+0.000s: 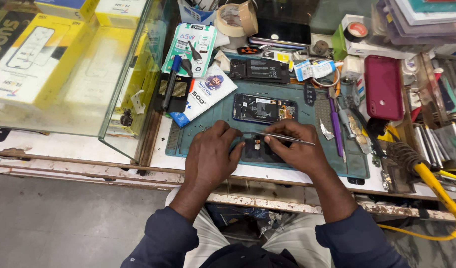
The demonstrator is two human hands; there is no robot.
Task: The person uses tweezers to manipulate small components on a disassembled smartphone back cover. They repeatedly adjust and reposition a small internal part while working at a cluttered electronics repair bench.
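My left hand [211, 155] rests on a dark phone part [256, 150] lying on the teal work mat [347, 166], its fingers pressing the part's left edge. My right hand [296, 148] grips metal tweezers [287, 138], whose tips point left onto the top of that part. Just beyond my hands lies an opened phone [264, 108] with its circuit board and blue frame showing. A black battery [260, 69] sits further back.
A glass case [79, 64] with yellow boxes stands at left. A red phone case [383, 87], purple-handled tool [335, 124], tape rolls [237, 19], a black phone [282, 33], charger packets [195, 47] and a yellow-handled soldering iron [429, 181] crowd the bench.
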